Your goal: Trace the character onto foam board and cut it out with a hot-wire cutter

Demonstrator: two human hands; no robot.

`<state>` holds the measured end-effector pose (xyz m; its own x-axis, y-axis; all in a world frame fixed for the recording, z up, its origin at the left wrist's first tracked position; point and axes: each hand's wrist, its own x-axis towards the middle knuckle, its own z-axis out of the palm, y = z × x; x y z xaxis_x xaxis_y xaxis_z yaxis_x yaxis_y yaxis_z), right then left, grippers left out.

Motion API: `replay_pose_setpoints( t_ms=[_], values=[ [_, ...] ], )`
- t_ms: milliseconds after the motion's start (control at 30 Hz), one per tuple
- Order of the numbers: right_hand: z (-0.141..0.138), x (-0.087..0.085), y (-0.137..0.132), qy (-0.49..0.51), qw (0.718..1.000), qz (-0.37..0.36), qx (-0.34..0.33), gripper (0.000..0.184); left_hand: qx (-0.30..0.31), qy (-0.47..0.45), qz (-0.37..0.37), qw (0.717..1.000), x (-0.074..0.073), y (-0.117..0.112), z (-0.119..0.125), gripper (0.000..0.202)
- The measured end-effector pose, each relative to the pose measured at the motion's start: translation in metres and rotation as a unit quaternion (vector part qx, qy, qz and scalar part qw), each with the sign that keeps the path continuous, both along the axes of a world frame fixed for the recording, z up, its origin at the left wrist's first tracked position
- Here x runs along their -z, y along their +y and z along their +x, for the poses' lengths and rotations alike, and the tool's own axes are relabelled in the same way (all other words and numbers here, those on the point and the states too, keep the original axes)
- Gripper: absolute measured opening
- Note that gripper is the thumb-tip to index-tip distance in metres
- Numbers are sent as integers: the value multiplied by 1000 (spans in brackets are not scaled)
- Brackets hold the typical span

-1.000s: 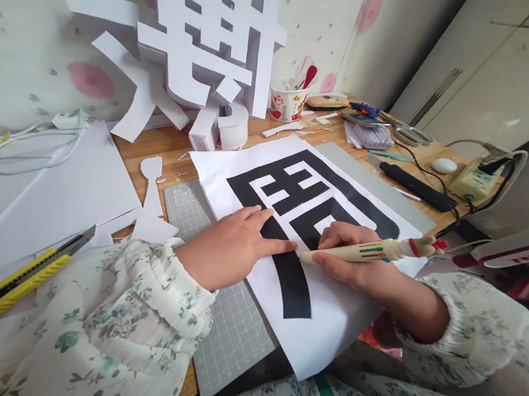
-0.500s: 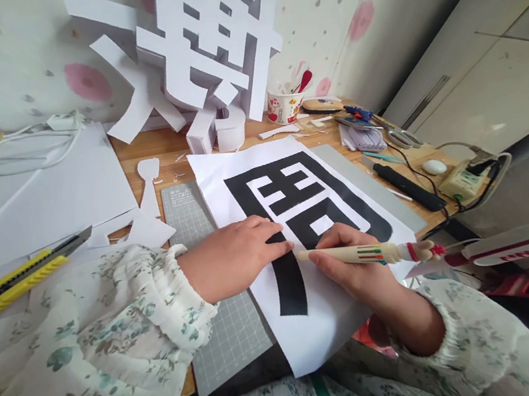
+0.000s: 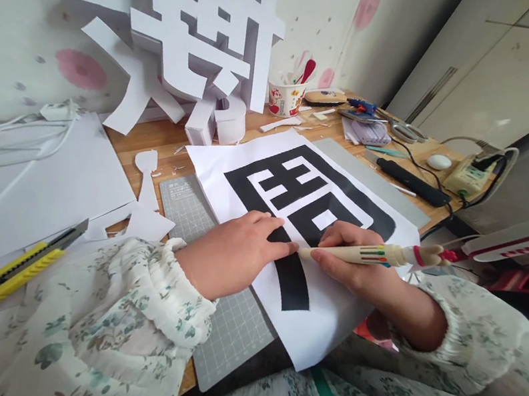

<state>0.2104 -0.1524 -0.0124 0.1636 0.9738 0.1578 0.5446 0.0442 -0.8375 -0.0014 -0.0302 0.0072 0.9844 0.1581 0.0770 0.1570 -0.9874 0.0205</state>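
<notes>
A white paper sheet (image 3: 326, 323) printed with a large black character (image 3: 292, 284) lies across a grey cutting mat (image 3: 225, 326) on the wooden desk. My left hand (image 3: 236, 253) rests flat on the sheet, fingers stretched out over the black stroke. My right hand (image 3: 350, 258) is closed round a cream multicolour pen (image 3: 370, 253), held nearly level. The pen's tip meets the paper right beside my left fingertips. Both arms wear floral sleeves.
A yellow utility knife (image 3: 8, 274) lies at the left on white boards (image 3: 41, 195). White foam characters (image 3: 202, 39) stand at the back wall, with a cup (image 3: 286, 100) beside them. Scissors (image 3: 403, 131), a black tool (image 3: 411, 183), a power strip (image 3: 466, 174) and cables crowd the right edge.
Both hands stay on the sheet with the pen tip by the left fingertips; only the camera view has shifted slightly.
</notes>
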Motion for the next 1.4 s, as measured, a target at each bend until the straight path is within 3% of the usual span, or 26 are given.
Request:
replay_pose_setpoints(
  t_ms=[733, 1000, 1167, 1400],
  values=[
    [2, -9, -5, 1, 999, -8, -52, 27, -3, 51, -16, 999, -8, 1, 2, 55],
    [3, -1, -10, 67, 998, 13, -6, 23, 2, 56, -8, 998, -11, -1, 2, 57],
    [-3, 2, -25, 20, 999, 16, 23, 23, 12, 57, -13, 998, -10, 0, 3, 56],
    [-2, 7, -27, -12, 1000, 16, 6, 25, 9, 64, -26, 998, -12, -1, 1, 57]
  ],
)
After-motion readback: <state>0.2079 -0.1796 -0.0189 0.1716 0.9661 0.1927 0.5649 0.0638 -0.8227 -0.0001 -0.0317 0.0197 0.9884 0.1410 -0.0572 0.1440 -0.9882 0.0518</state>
